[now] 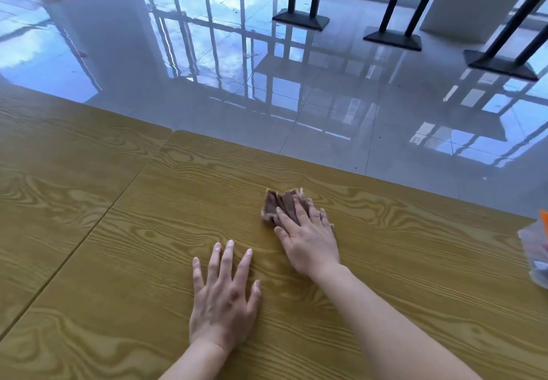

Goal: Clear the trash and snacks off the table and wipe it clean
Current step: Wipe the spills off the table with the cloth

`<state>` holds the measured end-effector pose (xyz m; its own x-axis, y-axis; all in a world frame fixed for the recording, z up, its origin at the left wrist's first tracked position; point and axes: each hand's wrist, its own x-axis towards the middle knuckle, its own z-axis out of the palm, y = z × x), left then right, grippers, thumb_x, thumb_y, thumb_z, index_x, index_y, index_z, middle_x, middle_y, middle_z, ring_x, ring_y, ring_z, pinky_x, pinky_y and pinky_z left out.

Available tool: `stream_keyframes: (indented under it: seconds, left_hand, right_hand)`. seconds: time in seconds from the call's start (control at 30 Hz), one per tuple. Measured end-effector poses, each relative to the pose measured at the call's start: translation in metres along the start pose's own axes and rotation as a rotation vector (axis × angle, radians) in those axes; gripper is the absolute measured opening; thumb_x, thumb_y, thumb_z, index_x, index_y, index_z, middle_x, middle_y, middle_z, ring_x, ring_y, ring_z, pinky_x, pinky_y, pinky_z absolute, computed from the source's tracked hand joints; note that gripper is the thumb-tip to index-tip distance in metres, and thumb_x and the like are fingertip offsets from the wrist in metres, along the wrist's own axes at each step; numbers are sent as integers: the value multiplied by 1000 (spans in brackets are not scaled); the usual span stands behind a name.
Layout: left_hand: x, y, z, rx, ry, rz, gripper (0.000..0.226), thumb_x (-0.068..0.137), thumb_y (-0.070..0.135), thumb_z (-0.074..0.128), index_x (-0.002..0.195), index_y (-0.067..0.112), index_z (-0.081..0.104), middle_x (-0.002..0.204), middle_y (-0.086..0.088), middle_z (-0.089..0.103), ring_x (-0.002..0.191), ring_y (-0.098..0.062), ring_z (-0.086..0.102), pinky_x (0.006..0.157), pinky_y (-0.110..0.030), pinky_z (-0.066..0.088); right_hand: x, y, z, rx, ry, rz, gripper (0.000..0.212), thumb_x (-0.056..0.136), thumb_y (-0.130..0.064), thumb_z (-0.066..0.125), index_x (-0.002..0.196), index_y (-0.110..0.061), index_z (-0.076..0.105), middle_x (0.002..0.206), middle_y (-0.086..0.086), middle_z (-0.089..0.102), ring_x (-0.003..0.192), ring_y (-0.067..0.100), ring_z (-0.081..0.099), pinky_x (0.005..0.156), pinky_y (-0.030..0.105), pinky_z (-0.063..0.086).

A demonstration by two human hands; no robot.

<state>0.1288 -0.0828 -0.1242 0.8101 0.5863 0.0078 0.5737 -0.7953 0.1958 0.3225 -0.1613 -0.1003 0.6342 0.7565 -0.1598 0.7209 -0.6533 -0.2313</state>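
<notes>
A crumpled brown cloth (280,203) lies on the wood-grain table (118,261), a little in from its far edge. My right hand (308,237) presses flat on the cloth's near side and covers part of it. My left hand (225,293) rests palm down on the bare tabletop, fingers spread, to the near left of the right hand, holding nothing. A clear plastic bag (536,249) with an orange piece and other items inside sits at the table's right edge, partly cut off by the frame.
A second wood-grain table (59,148) butts against this one on the left, with a seam between them. Beyond the far edge is a glossy tiled floor (326,106). Black table pedestals (301,19) stand on it at the back right.
</notes>
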Motion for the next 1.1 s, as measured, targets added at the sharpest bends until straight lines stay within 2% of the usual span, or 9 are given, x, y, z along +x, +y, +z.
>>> stream_keyframes:
  seconds: [0.07, 0.13, 0.27, 0.33, 0.47, 0.6, 0.7, 0.83, 1.1]
  left_hand:
    - [-1, 0, 0, -9, -9, -3, 60, 88, 52, 38, 142, 28, 45, 154, -10, 35, 147, -29, 20, 115, -61, 12]
    - [-1, 0, -1, -23, -8, -1, 61, 87, 52, 39, 142, 27, 46, 154, -10, 35, 147, -29, 21, 115, -62, 12]
    - [-1, 1, 1, -21, -19, 1, 61, 87, 52, 39, 141, 25, 47, 153, -11, 37, 146, -30, 23, 114, -63, 13]
    - [-1, 1, 2, -20, -9, 2, 61, 86, 51, 40, 140, 23, 49, 152, -12, 38, 145, -31, 25, 113, -64, 14]
    - [2, -1, 1, -96, 13, -7, 59, 84, 49, 43, 135, 20, 53, 150, -9, 42, 145, -28, 27, 115, -60, 12]
    - [2, -29, -3, -229, 93, 92, 50, 82, 46, 46, 124, 23, 62, 144, 0, 50, 139, -18, 38, 113, -49, 23]
    - [13, -71, -6, -80, 47, 228, 48, 86, 50, 46, 130, 33, 56, 145, 2, 48, 139, -19, 38, 112, -59, 22]
    - [23, -96, -11, 10, -27, 138, 57, 88, 63, 39, 143, 48, 34, 157, 3, 28, 148, -23, 15, 114, -66, 5]
    - [23, -94, -16, -96, 20, 116, 61, 87, 56, 42, 139, 24, 44, 154, -2, 35, 148, -19, 16, 115, -64, 8]
  right_hand:
    - [-35, 11, 3, -52, -1, -170, 53, 100, -59, 16, 152, -46, 12, 162, -12, -13, 149, 18, -17, 122, 42, -7]
    - [-49, 34, 1, -74, 1, -167, 53, 100, -58, 15, 152, -45, 12, 161, -13, -15, 149, 16, -17, 122, 41, -6]
    - [1, 48, -15, 12, 21, 273, 56, 101, -56, 15, 154, -38, 14, 163, -5, -11, 151, 23, -9, 122, 44, -4]
    - [36, 22, -14, 53, 14, 323, 58, 100, -59, 13, 154, -39, 11, 164, -2, -12, 151, 27, -9, 121, 47, -5]
    - [61, -39, -2, 19, -41, 41, 54, 97, -64, 11, 150, -51, 10, 164, -8, -12, 150, 25, -15, 120, 48, -10]
    - [14, -23, 4, -36, -57, -259, 52, 100, -59, 17, 151, -49, 14, 163, -15, -8, 149, 15, -16, 121, 43, -7]
    - [14, 23, -4, -4, 3, 54, 52, 100, -57, 17, 152, -47, 14, 162, -16, -10, 150, 14, -12, 122, 41, -5]
    - [62, 11, -8, 16, 63, 414, 55, 101, -54, 12, 154, -40, 12, 164, -5, -9, 151, 26, -6, 121, 47, -4]
    - [24, -71, 15, -10, 7, -57, 51, 100, -57, 15, 150, -49, 16, 164, -9, -6, 151, 24, -10, 121, 47, -4]
